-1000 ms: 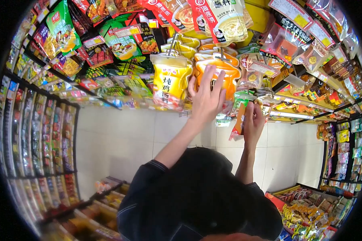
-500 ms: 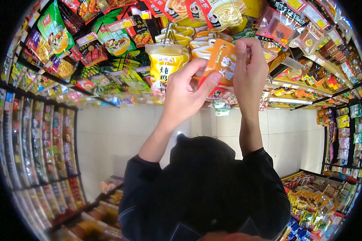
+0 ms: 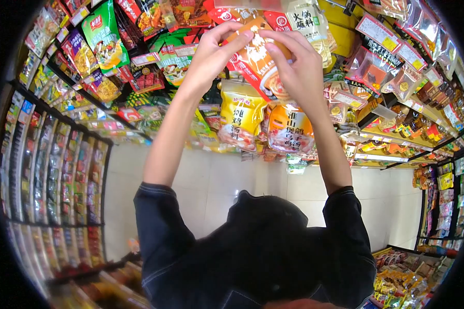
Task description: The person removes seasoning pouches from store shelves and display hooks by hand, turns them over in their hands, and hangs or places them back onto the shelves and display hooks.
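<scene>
An orange and red food packet (image 3: 260, 64) is held up in front of the hanging packets at the top centre. My left hand (image 3: 214, 56) pinches its upper left edge between thumb and fingers. On the other side, my right hand (image 3: 299, 64) is at the packet's upper right edge, its fingers bent over it. Just below hang a yellow packet (image 3: 241, 116) and an orange and white packet (image 3: 291, 129). Behind my hands is a cream packet (image 3: 309, 23).
Green packets (image 3: 106, 38) hang at the upper left. Price tags (image 3: 378, 32) stick out at the upper right. Tall stocked shelves (image 3: 56, 170) stand at the left, and a bin of small packets (image 3: 404, 280) is at the lower right. Pale floor tiles (image 3: 190, 170) lie below.
Both hands have risen with the orange and red packet, which now shows more of its front. My left hand earlier touched a hanging orange packet while my right hand held this one lower down.
</scene>
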`<state>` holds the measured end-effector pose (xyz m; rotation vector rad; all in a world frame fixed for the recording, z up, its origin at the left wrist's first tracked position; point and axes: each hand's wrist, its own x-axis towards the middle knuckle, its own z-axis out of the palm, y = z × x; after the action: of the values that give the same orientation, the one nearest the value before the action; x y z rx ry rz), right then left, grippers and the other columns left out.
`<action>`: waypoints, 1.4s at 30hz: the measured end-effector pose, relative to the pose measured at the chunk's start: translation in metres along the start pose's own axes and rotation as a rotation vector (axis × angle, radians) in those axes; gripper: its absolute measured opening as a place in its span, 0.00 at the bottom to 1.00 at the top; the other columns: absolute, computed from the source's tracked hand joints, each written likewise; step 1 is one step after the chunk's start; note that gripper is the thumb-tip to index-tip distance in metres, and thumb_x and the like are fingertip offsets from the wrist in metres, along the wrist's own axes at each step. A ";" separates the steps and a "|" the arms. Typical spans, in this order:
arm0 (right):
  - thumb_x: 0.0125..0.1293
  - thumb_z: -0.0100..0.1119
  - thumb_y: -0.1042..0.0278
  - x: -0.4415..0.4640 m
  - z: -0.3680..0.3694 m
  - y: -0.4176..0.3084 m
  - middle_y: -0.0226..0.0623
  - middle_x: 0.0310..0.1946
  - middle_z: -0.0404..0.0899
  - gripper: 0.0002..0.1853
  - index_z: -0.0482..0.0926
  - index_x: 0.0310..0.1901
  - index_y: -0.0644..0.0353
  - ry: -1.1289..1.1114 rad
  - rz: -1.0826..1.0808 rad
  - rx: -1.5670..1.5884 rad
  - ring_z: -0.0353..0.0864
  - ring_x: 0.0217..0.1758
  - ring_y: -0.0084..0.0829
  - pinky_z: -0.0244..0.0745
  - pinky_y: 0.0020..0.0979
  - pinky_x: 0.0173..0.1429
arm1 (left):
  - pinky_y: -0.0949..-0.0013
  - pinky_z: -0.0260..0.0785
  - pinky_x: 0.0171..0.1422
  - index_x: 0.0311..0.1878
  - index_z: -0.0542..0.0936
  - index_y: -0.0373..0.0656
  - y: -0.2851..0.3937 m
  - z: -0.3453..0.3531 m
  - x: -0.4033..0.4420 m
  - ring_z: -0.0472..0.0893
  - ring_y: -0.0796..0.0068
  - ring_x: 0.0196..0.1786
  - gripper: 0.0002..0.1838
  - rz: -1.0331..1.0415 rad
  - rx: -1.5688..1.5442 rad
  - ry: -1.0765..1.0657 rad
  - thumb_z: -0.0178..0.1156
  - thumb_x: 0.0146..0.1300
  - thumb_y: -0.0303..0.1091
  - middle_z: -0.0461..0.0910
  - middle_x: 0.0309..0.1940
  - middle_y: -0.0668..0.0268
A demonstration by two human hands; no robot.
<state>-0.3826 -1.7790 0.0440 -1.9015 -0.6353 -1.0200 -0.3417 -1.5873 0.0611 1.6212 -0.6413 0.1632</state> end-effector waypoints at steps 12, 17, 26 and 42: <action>0.69 0.68 0.69 0.030 0.030 0.006 0.39 0.46 0.86 0.15 0.86 0.56 0.60 0.202 -0.098 -0.006 0.86 0.42 0.28 0.81 0.27 0.43 | 0.75 0.76 0.51 0.49 0.84 0.35 -0.002 -0.007 0.040 0.83 0.82 0.45 0.11 0.340 -0.179 0.191 0.67 0.65 0.25 0.87 0.44 0.67; 0.66 0.69 0.75 0.027 0.032 0.007 0.42 0.41 0.85 0.11 0.86 0.50 0.64 0.276 -0.219 -0.004 0.86 0.38 0.35 0.80 0.31 0.39 | 0.75 0.76 0.53 0.51 0.84 0.34 -0.006 -0.004 0.036 0.83 0.82 0.47 0.12 0.404 -0.145 0.216 0.67 0.66 0.26 0.87 0.45 0.67; 0.66 0.69 0.73 0.038 0.040 0.017 0.43 0.41 0.85 0.10 0.85 0.46 0.66 0.235 -0.136 -0.040 0.87 0.39 0.40 0.81 0.35 0.40 | 0.70 0.75 0.55 0.51 0.83 0.35 -0.017 -0.006 0.054 0.83 0.79 0.48 0.13 0.433 -0.058 0.271 0.68 0.65 0.27 0.87 0.45 0.66; 0.62 0.65 0.68 -0.056 -0.021 -0.006 0.42 0.50 0.76 0.11 0.85 0.46 0.58 0.133 -0.035 -0.279 0.74 0.57 0.45 0.67 0.46 0.60 | 0.50 0.63 0.69 0.63 0.78 0.39 -0.036 0.007 0.052 0.72 0.47 0.66 0.26 0.689 1.172 0.677 0.62 0.72 0.48 0.76 0.61 0.49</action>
<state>-0.4253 -1.7961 0.0059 -2.0450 -0.4694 -1.3012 -0.2829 -1.6096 0.0528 2.1431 -0.5496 1.7790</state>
